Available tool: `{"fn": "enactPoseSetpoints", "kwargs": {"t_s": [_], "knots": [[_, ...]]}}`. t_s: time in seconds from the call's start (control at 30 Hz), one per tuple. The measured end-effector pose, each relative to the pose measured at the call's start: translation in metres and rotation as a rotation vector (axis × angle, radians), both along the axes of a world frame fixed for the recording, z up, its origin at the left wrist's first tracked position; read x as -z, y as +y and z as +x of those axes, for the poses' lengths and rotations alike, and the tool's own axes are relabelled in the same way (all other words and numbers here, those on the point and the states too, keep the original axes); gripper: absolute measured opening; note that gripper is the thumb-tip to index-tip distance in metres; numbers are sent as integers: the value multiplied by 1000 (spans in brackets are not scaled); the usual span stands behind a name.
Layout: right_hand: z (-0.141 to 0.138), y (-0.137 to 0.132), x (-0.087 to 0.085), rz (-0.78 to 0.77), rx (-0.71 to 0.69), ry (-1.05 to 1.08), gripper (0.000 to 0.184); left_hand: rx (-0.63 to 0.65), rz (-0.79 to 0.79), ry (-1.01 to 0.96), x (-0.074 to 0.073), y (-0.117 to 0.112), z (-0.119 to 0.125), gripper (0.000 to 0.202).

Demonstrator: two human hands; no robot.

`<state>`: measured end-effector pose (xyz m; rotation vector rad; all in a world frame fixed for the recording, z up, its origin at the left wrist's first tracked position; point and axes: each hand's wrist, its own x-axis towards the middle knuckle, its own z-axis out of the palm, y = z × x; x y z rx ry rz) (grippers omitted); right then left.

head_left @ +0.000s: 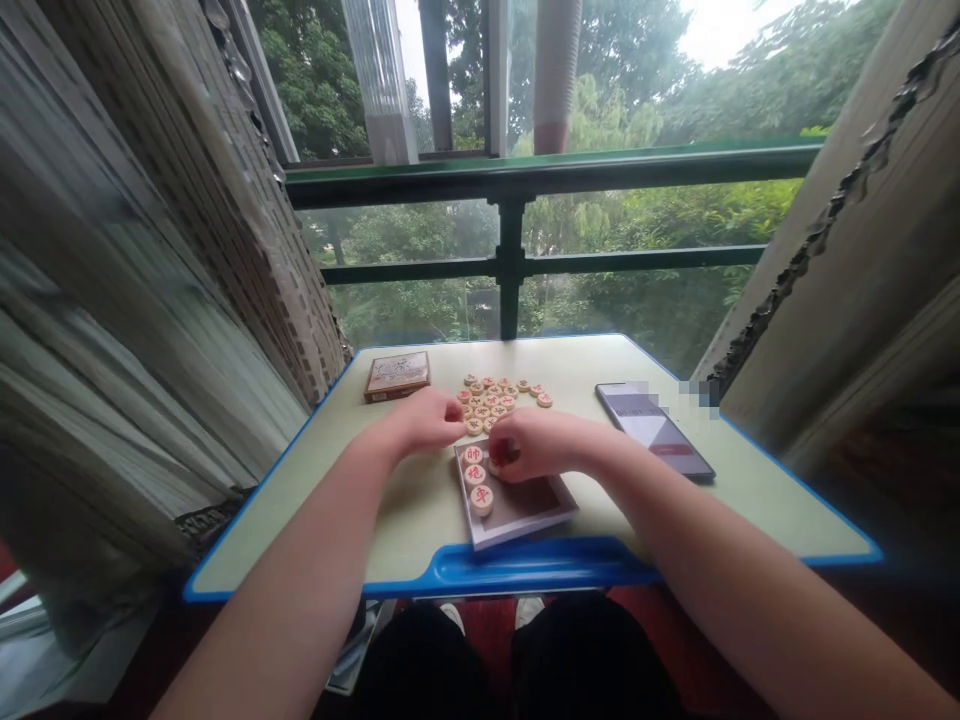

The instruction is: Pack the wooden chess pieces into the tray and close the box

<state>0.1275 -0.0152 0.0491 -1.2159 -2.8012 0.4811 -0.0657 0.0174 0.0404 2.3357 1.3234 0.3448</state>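
Discs (492, 401) bearing red or dark characters are lying in a loose cluster at twelve o'clock of the shallow tray (536, 510), twelve pointing straight ahead. Three red-marked discs (482, 499) are sitting face-up inside the tray, forming a column from its ten to its nine o'clock. The right hand (534, 443) is curling over the tray's far wall, a partly hidden disc (494, 467) showing at its fingertips; I cannot tell whether it is gripping this. The left hand (431, 420) is curling at the cluster's eight o'clock edge, any grip hidden. The step in hand seems to be setting discs into the tray; the next move would be calling for a flat placement without nudging the column. On the table (330, 510), a printed box (399, 372) is lying at ten o'clock, any contents hidden, and a phone (652, 430) at two.
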Motion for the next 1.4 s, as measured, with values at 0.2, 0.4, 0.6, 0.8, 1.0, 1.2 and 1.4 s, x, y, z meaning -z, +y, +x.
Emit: {"fn": "enactPoseSetpoints", "kwargs": {"t_s": [0.2,0.4,0.6,0.8,1.0,1.2,1.4], "knots": [[3,3,2,0,-17,17,15,43,-107,7,-2,-3,-6,18],[4,-2,-5,-115,-54,-17,24,-45,-134,19,6,0,-4,21],[3,-9,-15,-209,-85,-88,32,-57,-128,33,9,0,-2,17],[5,-11,-24,-222,-19,-129,28,-30,-63,60,9,3,-2,15],[3,-6,-14,-251,-133,-97,21,-26,-27,43,10,3,-2,15],[-2,-6,-9,-207,-169,-55,15,-54,-97,7,11,3,-3,19],[-4,-9,-10,-169,-126,-69,22,-51,-68,2,13,4,-3,18]]}}
